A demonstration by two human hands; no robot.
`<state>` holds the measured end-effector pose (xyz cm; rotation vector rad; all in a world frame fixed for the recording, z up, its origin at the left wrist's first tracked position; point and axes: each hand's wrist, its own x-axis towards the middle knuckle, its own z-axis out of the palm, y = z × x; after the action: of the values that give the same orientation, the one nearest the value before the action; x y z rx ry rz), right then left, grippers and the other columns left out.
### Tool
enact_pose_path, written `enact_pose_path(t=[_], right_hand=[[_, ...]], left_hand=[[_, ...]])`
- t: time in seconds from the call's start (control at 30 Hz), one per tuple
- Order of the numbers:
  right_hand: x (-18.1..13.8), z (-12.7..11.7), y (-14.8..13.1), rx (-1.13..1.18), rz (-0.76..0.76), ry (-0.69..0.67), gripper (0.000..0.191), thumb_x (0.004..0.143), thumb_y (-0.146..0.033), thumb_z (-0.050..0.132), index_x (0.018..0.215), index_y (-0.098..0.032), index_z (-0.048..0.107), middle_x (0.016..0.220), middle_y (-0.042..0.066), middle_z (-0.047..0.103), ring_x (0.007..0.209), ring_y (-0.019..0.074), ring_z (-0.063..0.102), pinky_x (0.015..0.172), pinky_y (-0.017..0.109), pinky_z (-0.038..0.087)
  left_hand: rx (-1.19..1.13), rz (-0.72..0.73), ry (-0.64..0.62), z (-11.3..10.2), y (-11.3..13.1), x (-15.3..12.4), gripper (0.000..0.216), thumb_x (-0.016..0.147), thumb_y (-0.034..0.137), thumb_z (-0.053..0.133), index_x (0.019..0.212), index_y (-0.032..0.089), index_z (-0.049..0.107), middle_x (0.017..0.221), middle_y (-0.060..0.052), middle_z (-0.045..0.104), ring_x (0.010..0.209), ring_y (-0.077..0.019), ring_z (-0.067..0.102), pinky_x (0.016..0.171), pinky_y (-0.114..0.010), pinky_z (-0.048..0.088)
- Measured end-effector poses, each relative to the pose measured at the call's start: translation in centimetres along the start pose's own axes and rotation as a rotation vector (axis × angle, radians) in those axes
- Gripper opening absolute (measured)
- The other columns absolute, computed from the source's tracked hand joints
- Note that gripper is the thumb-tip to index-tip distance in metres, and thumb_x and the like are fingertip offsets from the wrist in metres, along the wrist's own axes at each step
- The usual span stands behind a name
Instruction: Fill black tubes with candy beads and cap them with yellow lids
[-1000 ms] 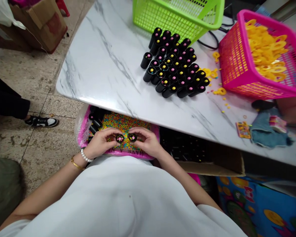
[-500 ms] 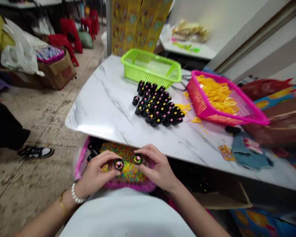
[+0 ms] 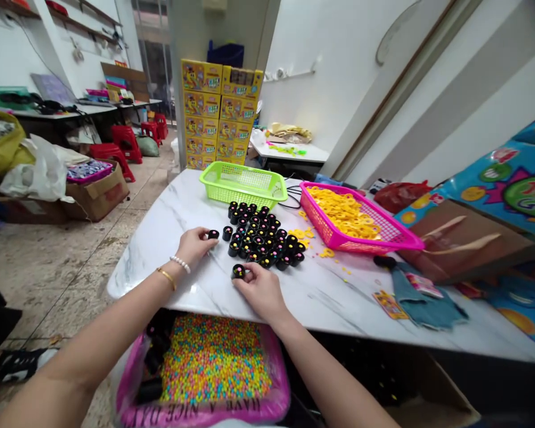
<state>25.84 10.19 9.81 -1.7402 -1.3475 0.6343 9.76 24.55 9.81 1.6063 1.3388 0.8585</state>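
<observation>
My left hand (image 3: 195, 244) pinches a small black tube (image 3: 213, 234) and sets it on the white marble table (image 3: 160, 238), left of a cluster of several black tubes (image 3: 263, 238) with coloured candy showing in their tops. My right hand (image 3: 259, 289) grips another black tube (image 3: 238, 271) standing on the table just in front of that cluster. A pearl bracelet and a gold bangle circle my left wrist. On my lap sits a pink tray (image 3: 267, 399) full of small multicoloured candies, with a few black tubes lying at its left side.
A green basket (image 3: 243, 184) stands behind the tubes. A pink basket (image 3: 374, 238) of yellow rings sits to the right, with loose rings spilled beside it. Blue cloth (image 3: 421, 303) and small packets lie at right. Yellow cartons (image 3: 218, 113), red stools and boxes stand beyond.
Both hands rose from the candy tray on my lap to the tabletop, each carrying a filled black tube. The view tilted up to show the room.
</observation>
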Motion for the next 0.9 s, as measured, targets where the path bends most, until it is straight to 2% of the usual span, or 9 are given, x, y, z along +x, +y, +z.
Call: enact_pose_path(t=[0.1, 0.17, 0.27, 0.37, 0.47, 0.6, 0.73, 0.77, 0.9], right_hand=[[0.1, 0.9, 0.0, 0.049, 0.006, 0.002, 0.027, 0.07, -0.02, 0.064, 0.096, -0.02, 0.056, 0.056, -0.007, 0.062, 0.048, 0.0145, 0.058, 0.057, 0.025, 0.043], [0.3, 1.6, 0.2, -0.019, -0.057, 0.059, 0.021, 0.07, -0.018, 0.063, 0.088, -0.021, 0.052, 0.058, -0.006, 0.061, 0.052, 0.0153, 0.059, 0.058, 0.025, 0.042], [0.9, 2.3, 0.4, -0.207, -0.186, 0.142, 0.015, 0.073, -0.017, 0.061, 0.074, -0.023, 0.047, 0.062, -0.003, 0.061, 0.058, 0.0161, 0.06, 0.06, 0.025, 0.04], [1.5, 2.5, 0.2, -0.311, -0.256, 0.106, 0.016, 0.077, -0.016, 0.06, 0.071, -0.022, 0.047, 0.063, -0.002, 0.061, 0.06, 0.0159, 0.06, 0.06, 0.025, 0.039], [2.1, 2.2, -0.3, -0.362, -0.29, 0.062, 0.016, 0.078, -0.015, 0.062, 0.072, -0.022, 0.049, 0.066, -0.002, 0.063, 0.063, 0.016, 0.062, 0.062, 0.025, 0.04], [2.4, 2.1, -0.5, -0.404, -0.298, 0.057, 0.016, 0.079, -0.017, 0.063, 0.072, -0.022, 0.05, 0.066, -0.002, 0.063, 0.062, 0.0153, 0.06, 0.062, 0.025, 0.04], [2.3, 2.5, 0.2, -0.34, -0.306, 0.079, 0.015, 0.081, -0.016, 0.062, 0.073, -0.021, 0.05, 0.068, -0.001, 0.062, 0.066, 0.0154, 0.06, 0.065, 0.025, 0.041], [2.3, 2.7, 0.3, -0.319, -0.315, 0.076, 0.013, 0.082, -0.016, 0.061, 0.075, -0.021, 0.051, 0.071, -0.001, 0.063, 0.067, 0.0158, 0.061, 0.066, 0.026, 0.042], [2.4, 3.1, 0.5, -0.282, -0.379, 0.031, 0.007, 0.084, -0.014, 0.057, 0.083, -0.021, 0.055, 0.082, 0.003, 0.065, 0.076, 0.0184, 0.061, 0.071, 0.029, 0.045]], left_hand=[[-0.022, -0.042, -0.022, 0.9, 0.6, 3.1, 0.025, 0.07, 0.021, 0.076, 0.092, 0.012, 0.07, 0.053, 0.005, 0.057, 0.046, -0.0097, 0.052, 0.051, -0.022, 0.04], [-0.053, -0.069, -0.081, 1.6, 1.0, 4.5, 0.023, 0.073, 0.021, 0.077, 0.092, 0.011, 0.07, 0.057, 0.004, 0.06, 0.049, -0.0096, 0.055, 0.053, -0.022, 0.045], [-0.102, -0.111, -0.192, 2.7, 1.6, 6.0, 0.018, 0.086, 0.026, 0.069, 0.094, 0.011, 0.067, 0.073, 0.0, 0.065, 0.06, -0.0102, 0.06, 0.061, -0.025, 0.052], [-0.136, -0.154, -0.262, 3.7, 2.3, 6.8, 0.022, 0.094, 0.032, 0.061, 0.102, 0.012, 0.064, 0.092, -0.003, 0.067, 0.075, -0.0127, 0.064, 0.068, -0.029, 0.057], [-0.173, -0.186, -0.279, 4.0, 2.8, 7.0, 0.025, 0.094, 0.033, 0.06, 0.107, 0.012, 0.062, 0.098, -0.005, 0.066, 0.08, -0.014, 0.065, 0.07, -0.031, 0.057], [-0.213, -0.184, -0.243, 2.5, 2.6, 5.3, 0.024, 0.089, 0.027, 0.065, 0.106, 0.01, 0.062, 0.079, -0.003, 0.064, 0.066, -0.0114, 0.062, 0.063, -0.026, 0.053], [-0.172, -0.132, -0.254, -0.1, 1.5, 0.5, 0.029, 0.082, 0.027, 0.07, 0.105, 0.011, 0.064, 0.066, 0.0, 0.061, 0.053, -0.0095, 0.054, 0.055, -0.024, 0.044], [-0.141, -0.088, -0.268, -0.6, 1.3, -0.8, 0.032, 0.079, 0.03, 0.073, 0.104, 0.012, 0.065, 0.068, 0.0, 0.062, 0.055, -0.0102, 0.054, 0.056, -0.024, 0.044], [0.178, 0.301, -0.275, -0.9, 0.9, -4.0, 0.047, 0.067, 0.037, 0.081, 0.106, 0.017, 0.066, 0.077, -0.001, 0.066, 0.068, -0.015, 0.058, 0.065, -0.028, 0.044]])
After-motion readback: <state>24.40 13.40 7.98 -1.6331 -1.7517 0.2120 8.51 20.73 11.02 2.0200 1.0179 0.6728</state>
